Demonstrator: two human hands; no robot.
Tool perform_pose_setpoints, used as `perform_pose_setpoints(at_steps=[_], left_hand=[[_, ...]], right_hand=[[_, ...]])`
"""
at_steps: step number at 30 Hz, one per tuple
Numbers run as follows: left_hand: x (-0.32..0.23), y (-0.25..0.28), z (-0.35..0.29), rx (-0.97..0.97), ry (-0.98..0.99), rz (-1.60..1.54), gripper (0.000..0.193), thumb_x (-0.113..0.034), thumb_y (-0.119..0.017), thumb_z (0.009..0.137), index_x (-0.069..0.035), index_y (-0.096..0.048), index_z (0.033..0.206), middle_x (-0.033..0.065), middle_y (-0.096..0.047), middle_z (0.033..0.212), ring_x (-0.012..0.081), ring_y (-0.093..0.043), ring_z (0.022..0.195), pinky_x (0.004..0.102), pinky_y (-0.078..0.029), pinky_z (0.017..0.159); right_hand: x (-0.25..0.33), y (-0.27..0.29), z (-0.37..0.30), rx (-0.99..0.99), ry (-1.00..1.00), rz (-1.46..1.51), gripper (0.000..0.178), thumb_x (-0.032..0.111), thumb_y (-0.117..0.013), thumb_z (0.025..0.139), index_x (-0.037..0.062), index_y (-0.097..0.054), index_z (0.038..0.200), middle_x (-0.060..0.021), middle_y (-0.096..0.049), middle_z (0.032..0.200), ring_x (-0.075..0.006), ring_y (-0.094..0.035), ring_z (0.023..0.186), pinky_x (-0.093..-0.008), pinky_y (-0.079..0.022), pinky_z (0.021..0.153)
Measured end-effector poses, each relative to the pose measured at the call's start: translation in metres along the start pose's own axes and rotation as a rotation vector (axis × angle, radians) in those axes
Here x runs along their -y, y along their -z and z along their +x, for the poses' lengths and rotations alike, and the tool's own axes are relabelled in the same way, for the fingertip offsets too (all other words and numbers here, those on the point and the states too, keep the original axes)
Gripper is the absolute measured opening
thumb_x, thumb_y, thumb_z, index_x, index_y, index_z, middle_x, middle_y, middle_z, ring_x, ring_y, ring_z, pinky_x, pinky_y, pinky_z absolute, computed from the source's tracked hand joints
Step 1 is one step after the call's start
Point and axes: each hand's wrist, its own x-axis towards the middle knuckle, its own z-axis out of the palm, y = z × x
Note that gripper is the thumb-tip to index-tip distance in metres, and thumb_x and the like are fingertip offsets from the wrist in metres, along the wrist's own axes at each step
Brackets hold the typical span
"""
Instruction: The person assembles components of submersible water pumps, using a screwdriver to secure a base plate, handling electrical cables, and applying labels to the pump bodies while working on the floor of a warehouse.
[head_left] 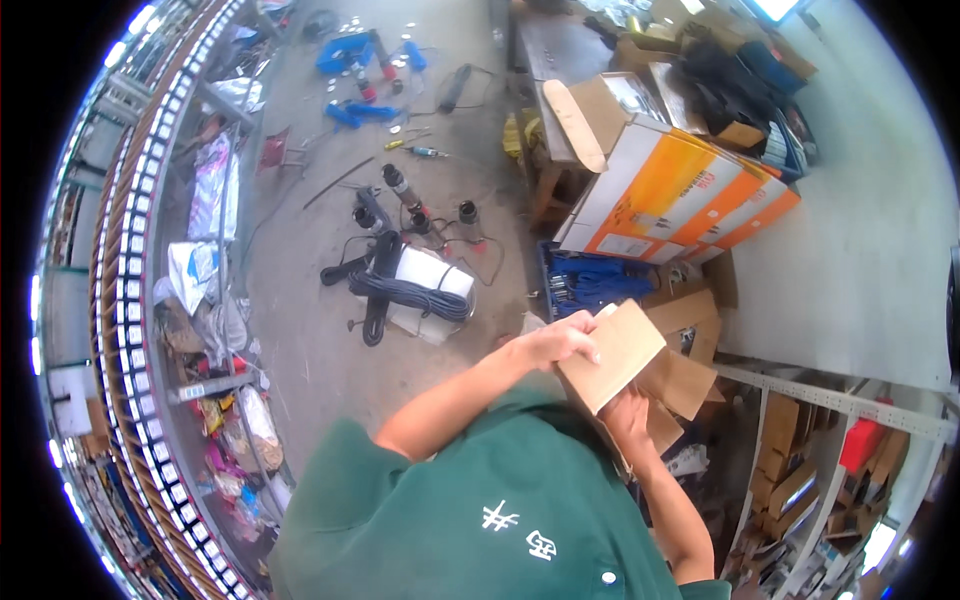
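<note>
In front of my chest is a brown cardboard box [615,355], held tilted with flaps standing out from it. My left hand [565,342] grips its left edge, the thumb lying on the cardboard face. Lower down, my right hand [628,415] is against the box, between the upper panel and a loose cardboard flap [678,382]. The upper panel hides most of the right fingers, so I cannot see what they hold. The inside of the box does not show.
On the floor ahead lie coiled black cables [385,290] on a white block, several dark cylindrical tools [400,185] and a blue tray [343,54]. An orange-and-white carton [680,190] leans by the bench at right. Shelving racks [225,200] run along the left; a metal rack [840,400] stands lower right.
</note>
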Motion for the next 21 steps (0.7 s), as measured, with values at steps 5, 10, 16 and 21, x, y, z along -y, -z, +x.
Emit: perform_pose_setpoints(at_steps=[5, 10, 16, 21], left_hand=[[0.023, 0.018, -0.009, -0.164, -0.025, -0.102, 0.045, -0.001, -0.071, 0.069, 0.001, -0.063, 0.113, 0.0122, -0.069, 0.107, 0.0267, -0.068, 0.097, 0.0390, -0.057, 0.084], [0.035, 0.015, -0.030, -0.083, 0.123, -0.085, 0.052, 0.000, -0.069, 0.066, 0.006, -0.061, 0.118, 0.0189, -0.069, 0.110, 0.0303, -0.069, 0.101, 0.0391, -0.058, 0.089], [0.052, -0.035, -0.018, -0.058, 0.123, -0.084, 0.054, -0.002, -0.061, 0.064, 0.009, -0.060, 0.117, 0.0230, -0.070, 0.112, 0.0360, -0.071, 0.096, 0.0436, -0.061, 0.087], [0.110, -0.135, 0.002, 0.010, 0.198, 0.045, 0.048, -0.001, -0.059, 0.066, 0.005, -0.057, 0.113, 0.0188, -0.068, 0.107, 0.0335, -0.070, 0.097, 0.0430, -0.060, 0.088]], right_hand=[[0.015, -0.001, -0.028, 0.061, -0.154, -0.034, 0.074, 0.051, -0.085, 0.071, 0.0055, -0.062, 0.124, -0.0202, -0.064, 0.115, -0.0384, -0.066, 0.106, -0.0484, -0.059, 0.082], [0.008, -0.027, -0.060, 0.047, -0.283, 0.076, 0.051, 0.038, -0.080, 0.080, 0.0083, -0.067, 0.118, -0.0155, -0.063, 0.122, -0.0341, -0.067, 0.104, -0.0446, -0.058, 0.084], [-0.004, -0.002, -0.153, -0.339, -0.331, 0.206, 0.026, 0.021, -0.071, 0.088, 0.0064, -0.073, 0.109, -0.0165, -0.067, 0.110, -0.0356, -0.068, 0.094, -0.0451, -0.058, 0.075], [-0.008, 0.014, -0.286, -0.338, -0.646, 0.189, 0.015, 0.015, -0.073, 0.083, 0.0097, -0.073, 0.096, -0.0138, -0.069, 0.091, -0.0344, -0.068, 0.078, -0.0454, -0.055, 0.064]])
